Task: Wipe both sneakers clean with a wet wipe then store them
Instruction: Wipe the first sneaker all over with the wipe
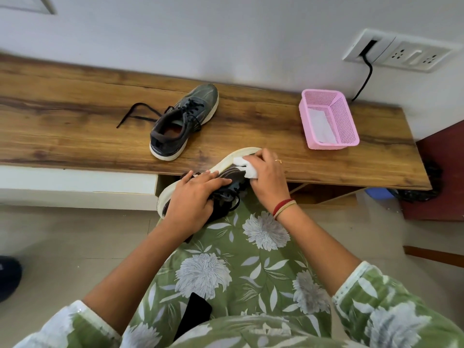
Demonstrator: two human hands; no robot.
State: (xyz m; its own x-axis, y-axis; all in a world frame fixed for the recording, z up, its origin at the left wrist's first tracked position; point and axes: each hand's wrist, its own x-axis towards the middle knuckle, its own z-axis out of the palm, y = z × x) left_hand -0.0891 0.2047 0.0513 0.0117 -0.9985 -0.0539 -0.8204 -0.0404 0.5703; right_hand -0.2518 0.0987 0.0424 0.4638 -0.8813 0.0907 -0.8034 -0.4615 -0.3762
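Observation:
A dark grey sneaker with a white sole [232, 172] lies tilted on its side over the front edge of the wooden bench [75, 121] and against my lap. My left hand [194, 199] grips it over the laces and heel end. My right hand [267, 175] holds a crumpled white wet wipe [244, 167] pressed against the upper near the toe. The second sneaker [182, 123] stands upright on the bench further back, its black laces trailing to the left.
A pink mesh basket [344, 126] with white wipes inside sits at the bench's right end. A wall socket [399, 50] with a black cable is above it. A dark phone [193, 315] rests on my lap. Tiled floor lies to the left.

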